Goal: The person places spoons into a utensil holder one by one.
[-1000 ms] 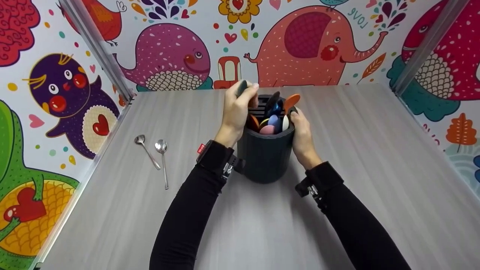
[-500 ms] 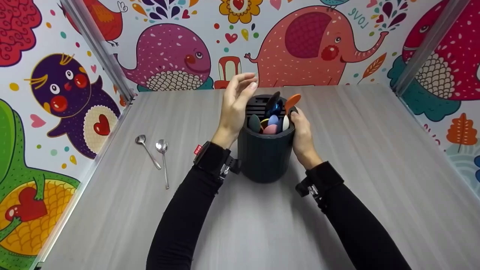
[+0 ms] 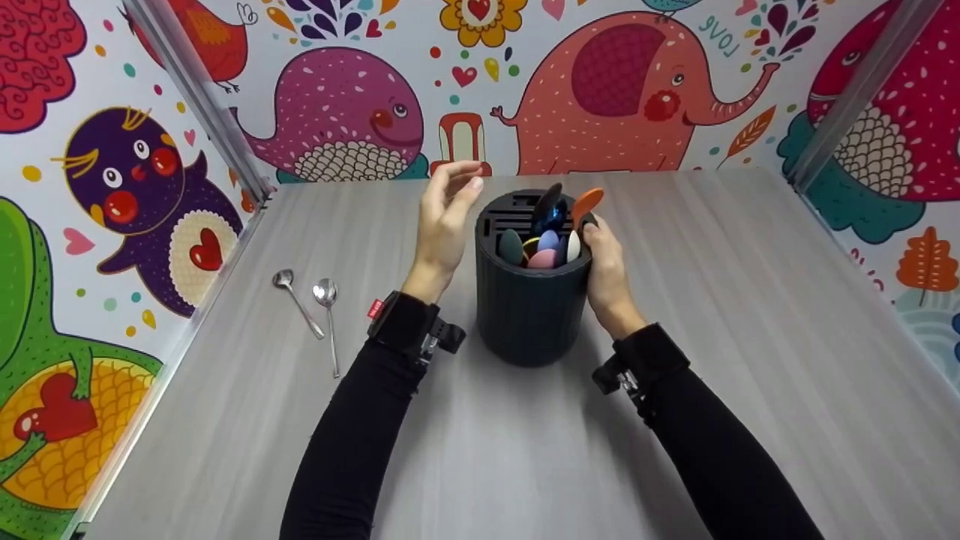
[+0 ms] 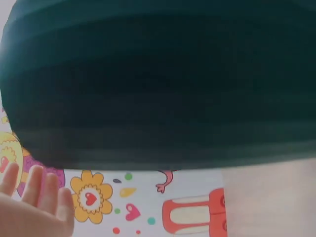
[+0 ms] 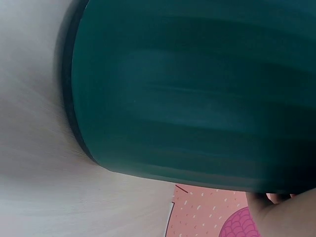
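Observation:
A dark ribbed cutlery holder [image 3: 531, 307] stands upright in the middle of the table, and it fills the left wrist view [image 4: 158, 84] and the right wrist view [image 5: 197, 94]. Several coloured spoon handles [image 3: 547, 240] stick out of its top. My right hand [image 3: 606, 270] grips the holder's right side near the rim. My left hand [image 3: 441, 217] hovers just left of the holder with relaxed fingers and holds nothing; its fingers [image 4: 34, 190] show low in the left wrist view.
Two metal spoons [image 3: 311, 315] lie side by side on the grey table [image 3: 525, 450] to the left. Walls with cartoon animals close in the table at the back and both sides.
My left hand let go of a dark spoon into the holder, then lifted off and drew back to the left, now empty. The right hand has kept its grip.

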`<state>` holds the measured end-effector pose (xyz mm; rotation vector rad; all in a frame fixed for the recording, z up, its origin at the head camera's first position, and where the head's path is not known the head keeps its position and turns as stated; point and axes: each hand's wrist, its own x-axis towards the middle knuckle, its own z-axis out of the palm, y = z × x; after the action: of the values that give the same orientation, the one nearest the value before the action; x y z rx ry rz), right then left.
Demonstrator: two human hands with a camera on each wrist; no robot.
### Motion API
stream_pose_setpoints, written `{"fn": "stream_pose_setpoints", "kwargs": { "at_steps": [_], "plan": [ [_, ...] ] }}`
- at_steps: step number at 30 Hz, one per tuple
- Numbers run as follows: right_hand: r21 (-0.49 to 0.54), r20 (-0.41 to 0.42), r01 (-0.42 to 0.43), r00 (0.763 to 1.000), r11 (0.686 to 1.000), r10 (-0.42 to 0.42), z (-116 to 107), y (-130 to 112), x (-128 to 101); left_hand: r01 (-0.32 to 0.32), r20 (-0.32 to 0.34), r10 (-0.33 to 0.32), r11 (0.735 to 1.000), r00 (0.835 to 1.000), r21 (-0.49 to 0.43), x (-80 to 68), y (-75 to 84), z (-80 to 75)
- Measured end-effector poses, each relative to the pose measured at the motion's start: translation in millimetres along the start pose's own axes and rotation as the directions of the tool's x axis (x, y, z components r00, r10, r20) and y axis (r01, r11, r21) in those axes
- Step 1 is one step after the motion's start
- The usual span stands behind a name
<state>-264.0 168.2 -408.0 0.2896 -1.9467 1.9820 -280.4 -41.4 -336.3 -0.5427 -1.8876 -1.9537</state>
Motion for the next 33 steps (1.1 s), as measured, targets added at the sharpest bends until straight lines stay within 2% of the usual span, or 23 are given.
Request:
{"fn": "stream_pose_setpoints", "kwargs": {
  "at_steps": [2, 4, 9, 13, 16, 19, 23, 25, 29, 31, 33],
  "plan": [
    [0.013, -0.004, 0.002, 1.0, 1.0, -0.002, 1, 0, 1, -0.004, -0.003, 0.004, 0.999, 1.0, 0.042, 0.9, -0.7, -4.7],
    [0.024, -0.004, 0.005, 1.0, 1.0, -0.005, 1, -1, 1, -0.012, -0.006, 0.012, 0.992, 1.0, 0.123, 2.1, -1.9, -10.0],
    [0.027, -0.005, -0.001, 1.0, 1.0, 0.001, 1, -2, 0, -0.007, -0.035, 0.019, 0.947, 0.999, 0.321, 5.2, -12.9, -28.3],
    [0.024, -0.006, -0.009, 1.0, 1.0, 0.009, 2, -1, -1, 0.031, -0.069, -0.003, 0.914, 0.998, 0.405, 4.1, -24.9, -47.1],
    [0.023, -0.007, -0.008, 1.0, 1.0, 0.008, 2, -1, 0, 0.101, -0.094, -0.064, 0.873, 0.994, 0.478, 2.1, -31.8, -62.3],
    [0.029, 0.0, -0.003, 1.0, 1.0, 0.003, 2, 0, 1, 0.197, -0.119, -0.158, 0.805, 0.98, 0.56, -0.6, -37.6, -79.5],
    [0.033, 0.01, 0.001, 1.0, 0.999, -0.001, 1, 1, 1, 0.317, -0.178, -0.266, 0.697, 0.947, 0.643, -6.0, -47.9, -104.6],
    [0.033, 0.007, 0.001, 1.0, 0.999, -0.001, 1, 0, 0, 0.373, -0.222, -0.306, 0.644, 0.926, 0.668, -9.7, -53.7, -116.5],
    [0.018, 0.02, -0.017, 1.0, 1.0, 0.017, 0, -1, -1, 0.482, -0.305, -0.392, 0.519, 0.868, 0.706, -18.3, -63.5, -136.4],
    [0.008, 0.027, -0.031, 0.999, 0.999, 0.031, -1, -1, -1, 0.52, -0.335, -0.426, 0.462, 0.841, 0.718, -22.3, -66.5, -144.1],
    [-0.001, 0.033, -0.041, 0.999, 0.999, 0.041, -2, -1, -2, 0.54, -0.357, -0.444, 0.411, 0.822, 0.734, -26.0, -68.5, -150.8]
  ]
}}
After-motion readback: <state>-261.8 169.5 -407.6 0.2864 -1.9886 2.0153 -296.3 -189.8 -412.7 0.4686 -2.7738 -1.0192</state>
